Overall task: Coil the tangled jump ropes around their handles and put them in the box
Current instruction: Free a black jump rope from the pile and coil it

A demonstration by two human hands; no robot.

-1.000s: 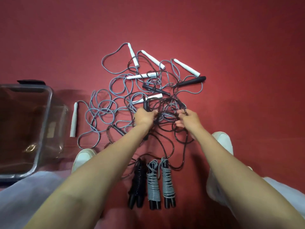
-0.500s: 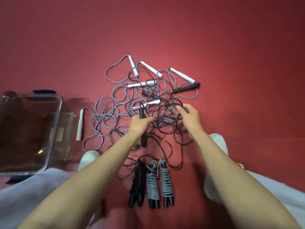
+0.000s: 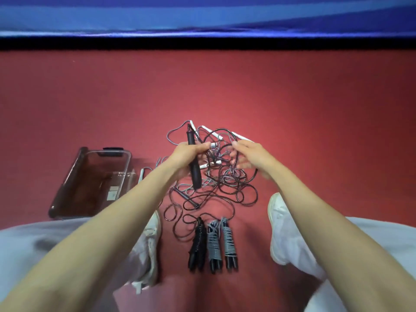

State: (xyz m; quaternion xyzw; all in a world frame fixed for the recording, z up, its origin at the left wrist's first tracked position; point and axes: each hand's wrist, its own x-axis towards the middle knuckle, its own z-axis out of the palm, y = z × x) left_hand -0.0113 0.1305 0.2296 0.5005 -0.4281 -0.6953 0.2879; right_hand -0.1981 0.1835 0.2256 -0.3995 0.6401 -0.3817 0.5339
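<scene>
A tangle of black and grey jump ropes [image 3: 221, 176] with white handles lies on the red floor ahead of me. My left hand [image 3: 186, 154] grips a black handle [image 3: 194, 167], held upright above the tangle. My right hand [image 3: 249, 156] is raised beside it with fingers curled among black rope loops; its exact hold is blurred. Three coiled ropes [image 3: 212, 244] lie side by side on the floor between my feet, one black and two grey. The clear plastic box [image 3: 126, 176] stands at the left.
My white shoes [image 3: 279, 221] flank the coiled ropes. One white handle [image 3: 141, 173] lies beside the box's right wall. A blue mat edge [image 3: 202, 25] runs across the far end of the red floor.
Both hands have risen from the floor, the left lifting the black handle upright and pulling rope loops up. The camera has tilted up, bringing the blue mat into view.
</scene>
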